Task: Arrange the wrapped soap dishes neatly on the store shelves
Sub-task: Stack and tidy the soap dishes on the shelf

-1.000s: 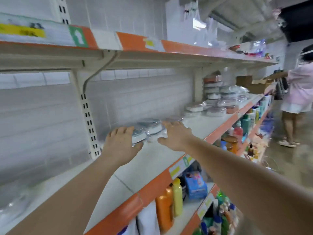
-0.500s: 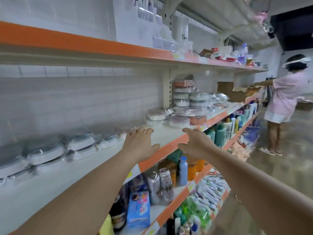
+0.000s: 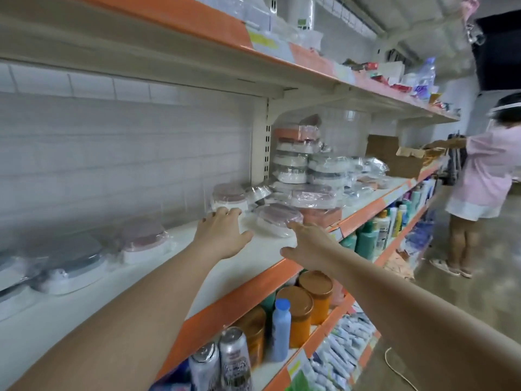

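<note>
hands (image 3: 262, 238) near round dishes (image 3: 277, 220) — seemingly plastic-wrapped

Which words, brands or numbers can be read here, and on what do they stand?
None can be read.
Shelf-edge price tags: too blurred.
Yellow label on the upper shelf edge: blurred.
Cans and bottles on the lower shelves: print too small.

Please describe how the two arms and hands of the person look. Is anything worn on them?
Both forearms are bare as far as the view shows: no sleeves. The left hand and the right hand wear no gloves, and no watch, bracelet or ring is visible. No markings show.
</note>
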The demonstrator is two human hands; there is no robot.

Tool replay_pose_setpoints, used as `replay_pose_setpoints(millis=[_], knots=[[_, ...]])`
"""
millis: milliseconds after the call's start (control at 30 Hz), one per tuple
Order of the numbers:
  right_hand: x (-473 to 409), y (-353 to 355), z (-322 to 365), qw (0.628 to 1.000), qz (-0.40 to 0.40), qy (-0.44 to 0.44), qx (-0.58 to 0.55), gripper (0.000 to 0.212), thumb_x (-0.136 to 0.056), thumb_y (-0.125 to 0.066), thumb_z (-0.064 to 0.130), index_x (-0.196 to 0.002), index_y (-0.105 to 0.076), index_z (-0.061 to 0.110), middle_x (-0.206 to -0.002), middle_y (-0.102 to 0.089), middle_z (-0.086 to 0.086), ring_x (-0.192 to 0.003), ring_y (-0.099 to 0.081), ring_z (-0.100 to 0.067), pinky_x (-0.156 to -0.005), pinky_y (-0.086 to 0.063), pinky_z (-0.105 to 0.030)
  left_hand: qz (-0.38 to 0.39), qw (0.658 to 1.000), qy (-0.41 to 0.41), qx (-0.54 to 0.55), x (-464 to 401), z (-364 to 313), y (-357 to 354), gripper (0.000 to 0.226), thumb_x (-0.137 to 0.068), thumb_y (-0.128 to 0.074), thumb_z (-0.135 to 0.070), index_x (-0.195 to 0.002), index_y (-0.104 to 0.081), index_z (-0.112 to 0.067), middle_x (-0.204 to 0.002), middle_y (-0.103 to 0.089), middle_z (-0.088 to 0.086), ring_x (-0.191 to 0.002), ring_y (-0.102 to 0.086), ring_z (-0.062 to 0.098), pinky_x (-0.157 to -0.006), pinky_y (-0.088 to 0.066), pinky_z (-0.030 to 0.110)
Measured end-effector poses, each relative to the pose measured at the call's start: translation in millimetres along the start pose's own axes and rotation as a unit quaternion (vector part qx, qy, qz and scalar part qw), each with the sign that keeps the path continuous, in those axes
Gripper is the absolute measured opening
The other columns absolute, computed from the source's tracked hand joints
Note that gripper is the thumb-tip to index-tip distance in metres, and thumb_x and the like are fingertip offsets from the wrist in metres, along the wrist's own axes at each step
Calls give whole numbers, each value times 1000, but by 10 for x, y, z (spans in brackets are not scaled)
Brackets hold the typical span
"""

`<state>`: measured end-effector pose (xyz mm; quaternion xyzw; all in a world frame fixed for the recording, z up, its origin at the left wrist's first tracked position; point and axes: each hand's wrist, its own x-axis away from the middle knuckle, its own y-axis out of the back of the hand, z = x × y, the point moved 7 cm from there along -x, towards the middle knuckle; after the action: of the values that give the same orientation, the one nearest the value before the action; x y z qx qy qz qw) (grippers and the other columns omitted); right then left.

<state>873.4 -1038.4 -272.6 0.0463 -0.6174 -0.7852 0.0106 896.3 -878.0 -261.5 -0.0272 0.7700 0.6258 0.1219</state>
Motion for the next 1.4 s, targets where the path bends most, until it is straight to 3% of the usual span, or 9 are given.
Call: replay_pose_setpoints(millis=[233,433,533,700,967,1167,1267,1333,1400], knots=[[-1005,-149,-206,999,-8,36,11,63,-90,-51,42,-143,-29,16,-142,-36,-12,-131,-33,-32,-101,-33,-42,-32,997,67,17,-830,-35,-261,63,-91,-46,-49,-144,-27,-21,-147,-29,7,-132,-33,30,-104,-28,38],[-1750,-309,-269,991,-1,115,61,58,-90,-46,51,-139,-38,22,-143,-34,-9,-129,-33,-34,-102,-31,-44,-72,981,181,1,-1377,187,-374,67,-88,-51,-48,-144,-25,-19,-147,-24,12,-132,-29,32,-105,-27,41],[-1978,-286,-278,987,-7,157,38,60,-86,-48,56,-139,-42,29,-141,-34,-8,-128,-30,-34,-103,-30,-46,-83,965,246,38,-1664,284,-428,68,-86,-51,-53,-142,-29,-21,-141,-31,11,-128,-33,34,-103,-30,43],[-2189,-426,-253,981,27,194,-5,62,-85,-53,48,-140,-38,22,-135,-33,-17,-123,-35,-36,-102,-36,-42,-96,939,322,69,-1929,348,-584,81,-75,-59,-64,-137,-33,-20,-136,-33,9,-124,-39,36,-100,-35,42],[-2308,-509,-254,971,84,224,-8,66,-87,-53,45,-142,-26,23,-138,-28,-20,-123,-36,-40,-97,-37,-44,-193,916,334,110,-1787,296,-534,65,-76,-64,-48,-129,-43,-18,-130,-41,7,-120,-43,34,-101,-37,38],[-2283,-469,-287,969,124,214,-21,77,-83,-58,45,-147,-20,27,-144,-23,-20,-129,-32,-41,-104,-35,-44,-200,927,310,60,-1330,195,-270,64,-77,-62,-50,-130,-40,-19,-132,-38,4,-118,-41,30,-96,-36,35],[-2163,-303,-188,965,131,226,-3,67,-79,-59,49,-137,-40,22,-134,-45,-12,-120,-46,-31,-96,-42,-36,-200,923,325,51,-1012,266,-179,66,-78,-61,-51,-131,-39,-18,-133,-38,4,-119,-41,31,-98,-35,36],[-2049,-139,-51,960,130,245,-24,47,-79,-58,48,-115,-59,17,-114,-61,-5,-100,-54,-22,-82,-44,-30,-199,919,337,44,-822,350,-147,66,-78,-61,-51,-132,-39,-19,-132,-39,4,-119,-41,32,-99,-36,38],[-1918,28,107,954,128,262,-61,39,-80,-57,45,-97,-66,12,-101,-65,-7,-91,-57,-22,-74,-44,-28,-195,918,345,32,-676,449,-138,65,-77,-62,-50,-131,-39,-21,-133,-39,3,-118,-41,32,-100,-37,40]])
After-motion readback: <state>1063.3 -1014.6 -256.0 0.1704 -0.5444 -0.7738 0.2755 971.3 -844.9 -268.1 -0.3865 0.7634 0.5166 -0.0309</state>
